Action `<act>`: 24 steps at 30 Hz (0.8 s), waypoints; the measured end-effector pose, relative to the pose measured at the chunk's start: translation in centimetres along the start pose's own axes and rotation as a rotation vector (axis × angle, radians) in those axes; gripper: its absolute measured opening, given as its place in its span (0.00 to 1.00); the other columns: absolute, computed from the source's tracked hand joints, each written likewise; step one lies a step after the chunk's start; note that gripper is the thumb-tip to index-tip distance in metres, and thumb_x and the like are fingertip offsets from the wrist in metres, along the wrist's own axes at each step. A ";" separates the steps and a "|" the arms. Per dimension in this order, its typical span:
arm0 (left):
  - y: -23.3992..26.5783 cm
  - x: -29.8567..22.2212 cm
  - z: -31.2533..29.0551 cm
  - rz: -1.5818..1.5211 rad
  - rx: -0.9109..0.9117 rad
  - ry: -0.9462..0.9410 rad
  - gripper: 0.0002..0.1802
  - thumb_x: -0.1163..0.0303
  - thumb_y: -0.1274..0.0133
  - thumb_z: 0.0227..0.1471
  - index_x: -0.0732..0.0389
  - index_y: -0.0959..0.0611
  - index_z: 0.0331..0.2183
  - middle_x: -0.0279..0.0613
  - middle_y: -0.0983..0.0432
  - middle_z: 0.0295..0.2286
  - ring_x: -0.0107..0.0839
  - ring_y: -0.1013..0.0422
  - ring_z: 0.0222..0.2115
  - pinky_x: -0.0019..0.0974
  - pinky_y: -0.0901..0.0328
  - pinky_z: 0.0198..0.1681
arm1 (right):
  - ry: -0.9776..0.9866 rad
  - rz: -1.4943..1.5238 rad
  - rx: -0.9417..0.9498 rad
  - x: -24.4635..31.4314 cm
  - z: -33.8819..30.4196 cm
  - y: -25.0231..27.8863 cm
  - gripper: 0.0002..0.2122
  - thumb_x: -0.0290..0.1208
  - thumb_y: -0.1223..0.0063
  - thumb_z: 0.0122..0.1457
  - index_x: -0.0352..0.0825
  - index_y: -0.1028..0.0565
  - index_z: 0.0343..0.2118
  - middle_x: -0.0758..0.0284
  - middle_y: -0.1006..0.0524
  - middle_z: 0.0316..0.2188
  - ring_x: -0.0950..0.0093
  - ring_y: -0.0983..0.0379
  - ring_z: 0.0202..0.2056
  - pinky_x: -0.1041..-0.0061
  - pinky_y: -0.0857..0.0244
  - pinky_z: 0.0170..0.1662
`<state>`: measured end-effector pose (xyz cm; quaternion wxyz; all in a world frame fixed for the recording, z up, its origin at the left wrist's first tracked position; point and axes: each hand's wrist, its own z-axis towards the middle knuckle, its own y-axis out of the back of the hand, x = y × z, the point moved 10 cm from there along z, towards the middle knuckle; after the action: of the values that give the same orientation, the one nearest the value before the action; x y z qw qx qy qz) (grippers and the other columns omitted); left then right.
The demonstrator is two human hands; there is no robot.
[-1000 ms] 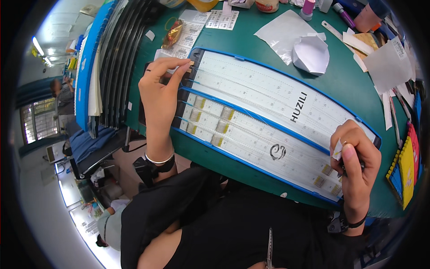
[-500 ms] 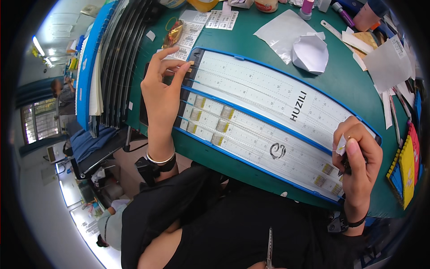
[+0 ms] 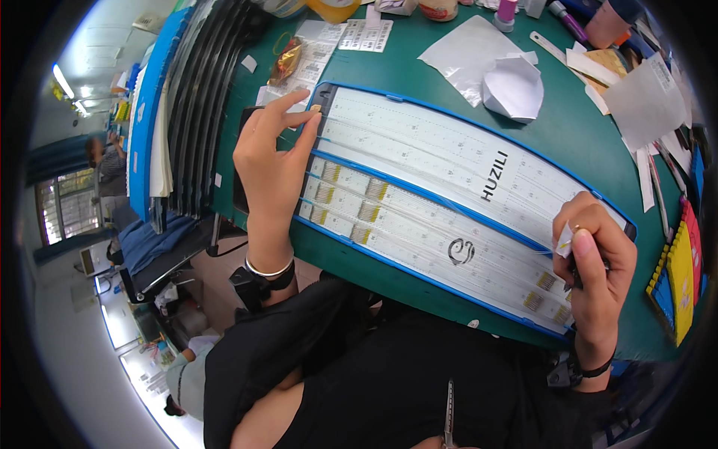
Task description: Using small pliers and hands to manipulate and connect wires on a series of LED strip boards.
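Note:
A long, shallow hinged case (image 3: 419, 131) with blue edges and white, printed inner panels lies unfolded at a slant before me. Its near half has narrow channels with small bundles of dark and yellow strands (image 3: 369, 212) in rows. At the case's dark left end, my left hand (image 3: 271, 153) pinches a tiny tan piece (image 3: 315, 109) between thumb and fingertip. Over the right end, my right hand (image 3: 594, 258) is closed on a small white slip (image 3: 565, 241). Something dark shows in its curled fingers, too covered to name. Any thread between the hands is too fine to make out.
Beyond the case lie a clear plastic sheet (image 3: 464, 56), a folded white paper tray (image 3: 514, 88) and label sheets (image 3: 366, 35). Black folders with a blue one (image 3: 153, 112) stand at left. Papers, a ruler (image 3: 550, 46) and colourful notebooks (image 3: 677, 277) crowd the right.
My left thumb and fingertip have dipped slightly at the case's end, with the other fingers curling in. My right hand keeps its grip nearly in place. The whole view has shifted a little.

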<state>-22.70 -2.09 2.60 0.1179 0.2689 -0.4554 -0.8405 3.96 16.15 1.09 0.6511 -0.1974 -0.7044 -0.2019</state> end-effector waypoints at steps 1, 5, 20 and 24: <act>0.1 -1.2 0.2 0.056 -0.007 -0.082 0.17 0.79 0.36 0.47 0.65 0.18 0.42 0.40 0.16 0.28 0.26 0.25 0.30 0.29 0.34 0.40 | 0.020 -0.027 0.002 0.2 0.0 0.1 0.08 0.25 0.54 0.62 0.29 0.31 0.26 0.65 0.30 0.27 0.81 0.40 0.25 0.82 0.48 0.29; -1.3 -3.7 -0.2 -0.095 0.103 -0.037 0.18 0.82 0.36 0.45 0.66 0.19 0.41 0.41 0.17 0.30 0.30 0.22 0.33 0.31 0.33 0.44 | 0.209 -0.284 -0.047 2.4 0.3 0.9 0.03 0.18 0.51 0.57 0.26 0.31 0.27 0.63 0.31 0.25 0.74 0.36 0.27 0.77 0.43 0.31; -8.5 -22.3 -0.7 -0.625 0.434 -0.309 0.15 0.84 0.38 0.44 0.65 0.20 0.37 0.42 0.19 0.30 0.33 0.20 0.31 0.30 0.29 0.35 | 0.295 -0.611 -0.431 2.9 -3.1 9.2 0.12 0.16 0.41 0.54 0.32 0.28 0.41 0.69 0.27 0.34 0.84 0.39 0.27 0.83 0.40 0.30; -10.6 -21.7 -1.0 -0.719 0.479 -0.175 0.16 0.85 0.39 0.47 0.66 0.22 0.40 0.42 0.20 0.30 0.30 0.21 0.33 0.29 0.30 0.36 | 0.237 -0.011 -0.502 -0.4 -4.7 12.8 0.19 0.16 0.39 0.51 0.31 0.33 0.46 0.63 0.27 0.38 0.83 0.35 0.31 0.84 0.37 0.36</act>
<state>-3.73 12.74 0.87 -0.2869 0.3578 -0.5230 -0.7184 14.87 24.35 1.42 0.6587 -0.3237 -0.5524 -0.3952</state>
